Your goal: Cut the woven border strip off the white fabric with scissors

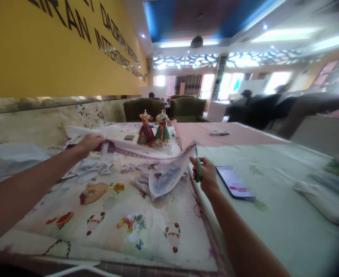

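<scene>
Stretched above the table is a white cloth with a patterned red-and-blue border (146,154). My left hand (92,144) is closed on its left end. At the cloth's right end, my right hand (205,173) grips green-handled scissors (198,169), with the blades upright beside the cloth's corner. Whether the blades touch the cloth I cannot tell. Lower folds of a grey-white cloth (160,184) hang or lie beneath the border, over a printed tablecloth (114,246).
Two miniature dresses on stands, one red (145,132) and one green (162,130), stand at the back. A phone (234,182) lies right of my right hand. Fabric scraps (91,169) cover the left side. A folded cloth (220,132) lies farther back, near green armchairs (188,107).
</scene>
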Demonstrator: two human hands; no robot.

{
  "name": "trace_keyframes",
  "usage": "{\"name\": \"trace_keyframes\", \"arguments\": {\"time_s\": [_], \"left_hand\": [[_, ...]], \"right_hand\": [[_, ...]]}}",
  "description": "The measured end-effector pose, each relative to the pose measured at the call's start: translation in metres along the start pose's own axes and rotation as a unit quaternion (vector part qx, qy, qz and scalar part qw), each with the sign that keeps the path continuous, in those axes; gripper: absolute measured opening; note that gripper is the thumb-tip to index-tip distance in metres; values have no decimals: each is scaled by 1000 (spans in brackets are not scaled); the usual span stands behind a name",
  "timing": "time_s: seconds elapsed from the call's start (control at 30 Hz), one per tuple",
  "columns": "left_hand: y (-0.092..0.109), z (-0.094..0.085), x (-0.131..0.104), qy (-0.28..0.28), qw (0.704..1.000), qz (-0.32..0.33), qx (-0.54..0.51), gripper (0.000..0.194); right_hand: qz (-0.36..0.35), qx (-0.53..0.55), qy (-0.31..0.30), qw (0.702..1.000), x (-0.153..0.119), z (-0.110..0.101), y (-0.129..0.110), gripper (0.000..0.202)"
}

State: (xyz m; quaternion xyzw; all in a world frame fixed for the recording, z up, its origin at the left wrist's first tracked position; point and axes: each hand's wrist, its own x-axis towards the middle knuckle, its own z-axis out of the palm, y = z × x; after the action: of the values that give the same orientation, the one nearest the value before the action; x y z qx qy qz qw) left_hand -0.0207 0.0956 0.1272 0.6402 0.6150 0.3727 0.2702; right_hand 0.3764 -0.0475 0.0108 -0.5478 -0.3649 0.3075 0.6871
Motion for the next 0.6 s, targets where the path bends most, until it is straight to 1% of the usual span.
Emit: {"name": "trace_keyframes", "arguments": {"time_s": [0.07, 0.13, 0.2, 0.23, 0.27, 0.3, 0.37, 0.4, 0.47, 0.5, 0.53, 0.6], "left_hand": [[7, -11, 15, 68, 998, -8, -6, 23], [12, -15, 23, 127, 992, -9, -12, 31], [14, -7, 20, 157, 987, -1, -31, 39], [14, 1, 15, 153, 987, 6, -47, 41], [13, 14, 6, 135, 989, 11, -66, 41], [12, 29, -5, 105, 990, 14, -90, 37], [8, 65, -32, 13, 988, 9, -151, 29], [6, 84, -47, -43, 981, -4, -187, 25], [5, 121, -74, -139, 955, -32, -260, 20], [7, 138, -84, -171, 939, -51, -295, 21], [9, 151, -92, -198, 921, -72, -328, 24], [17, 171, -100, -249, 881, -117, -386, 39]], "right_hand": [[10, 2, -10, 1000, -3, 3, -2, 51], [21, 1, -28, 999, -7, 7, -4, 50], [33, -5, -52, 998, -11, 11, -5, 51], [39, -8, -65, 997, -13, 14, -5, 50], [46, -12, -76, 996, -16, 16, -5, 50], [53, -16, -86, 995, -19, 19, -5, 49], [64, -25, -103, 992, -26, 25, -4, 47], [67, -29, -110, 991, -30, 28, -4, 47], [65, -34, -127, 989, -39, 34, -6, 47], [60, -35, -136, 988, -44, 37, -7, 47], [53, -36, -146, 987, -49, 39, -9, 47], [36, -36, -167, 985, -58, 43, -12, 47]]}}
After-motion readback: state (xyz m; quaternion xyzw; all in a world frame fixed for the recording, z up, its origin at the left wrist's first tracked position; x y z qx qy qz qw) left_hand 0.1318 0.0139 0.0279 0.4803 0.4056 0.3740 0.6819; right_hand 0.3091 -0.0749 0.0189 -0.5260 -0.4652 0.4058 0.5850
